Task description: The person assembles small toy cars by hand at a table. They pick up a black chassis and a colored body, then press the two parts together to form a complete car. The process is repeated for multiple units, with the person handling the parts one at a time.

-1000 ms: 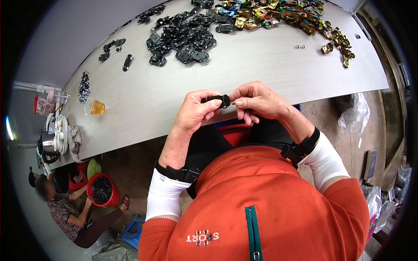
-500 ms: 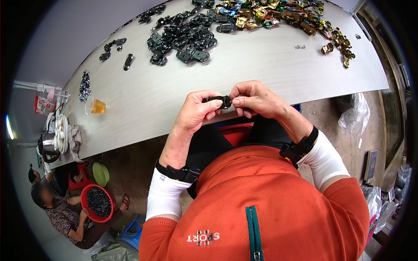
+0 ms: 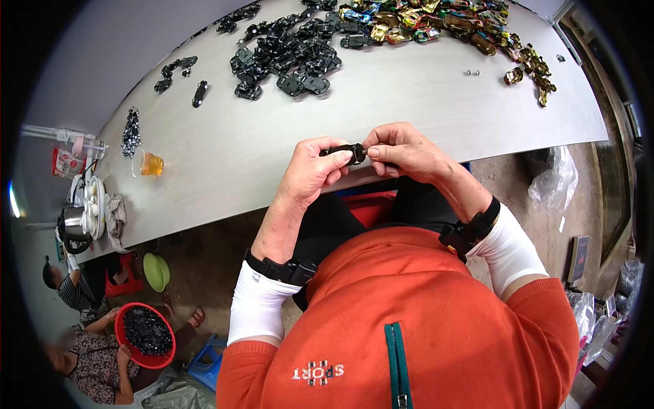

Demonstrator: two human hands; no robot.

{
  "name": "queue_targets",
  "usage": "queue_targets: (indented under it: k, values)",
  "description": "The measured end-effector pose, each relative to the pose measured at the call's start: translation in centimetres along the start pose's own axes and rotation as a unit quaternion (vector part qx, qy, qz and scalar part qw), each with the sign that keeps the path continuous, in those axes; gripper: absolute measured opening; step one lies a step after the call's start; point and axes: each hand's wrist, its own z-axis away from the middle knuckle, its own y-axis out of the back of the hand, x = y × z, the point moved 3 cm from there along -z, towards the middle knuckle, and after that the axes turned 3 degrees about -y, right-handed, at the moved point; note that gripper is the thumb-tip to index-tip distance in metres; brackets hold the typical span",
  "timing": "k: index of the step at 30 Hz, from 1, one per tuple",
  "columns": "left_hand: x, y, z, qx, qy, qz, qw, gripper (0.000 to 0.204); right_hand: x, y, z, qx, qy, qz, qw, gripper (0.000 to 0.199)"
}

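Note:
Just over the table's front edge, my left hand (image 3: 315,168) is closed around a small black toy car chassis (image 3: 355,154), thumb on top. My right hand (image 3: 400,153) pinches at the chassis's right end, its thumb and index fingertip touching or nearly touching it. Whatever small part sits between those fingertips is too hidden to tell. Farther off on the table lies a heap of dark toy car chassis (image 3: 289,54). To its right is a pile of shiny gold and coloured toy car bodies (image 3: 422,20).
A small wheel axle (image 3: 471,73) lies toward the right. On the left are a single chassis (image 3: 199,94), a pile of small wheels (image 3: 131,133) and a cup of amber drink (image 3: 152,164). Below left, a seated co-worker holds a red basin (image 3: 121,334) of dark parts.
My hands have barely shifted, with the chassis still between them and turned slightly. The co-worker has moved lower in view, and the red basin is tilted differently.

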Motion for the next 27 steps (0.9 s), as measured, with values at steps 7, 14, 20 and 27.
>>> queue_targets:
  k: [7, 14, 20, 27]
  values:
    - [-0.1, 0.0, 0.2, 0.019, 0.007, 0.0, 1.0, 0.011, 0.2, -0.5, -0.4, 0.032, 0.004, 0.069, 0.997, 0.011]
    - [-0.3, -0.2, 1.0, 0.061, 0.005, -0.012, 0.998, 0.01, 0.5, -1.7, -0.7, 0.112, 0.053, 0.241, 0.963, 0.011]
    - [-0.2, -0.2, 1.6, 0.059, -0.001, -0.02, 0.998, 0.014, -1.1, 0.0, 1.1, 0.09, 0.027, 0.0, 0.996, 0.024]
    - [-0.5, -3.5, 6.0, -0.081, 0.089, -0.025, 0.992, 0.016, -1.9, 3.6, 3.1, 0.221, 0.132, -0.056, 0.965, 0.015]
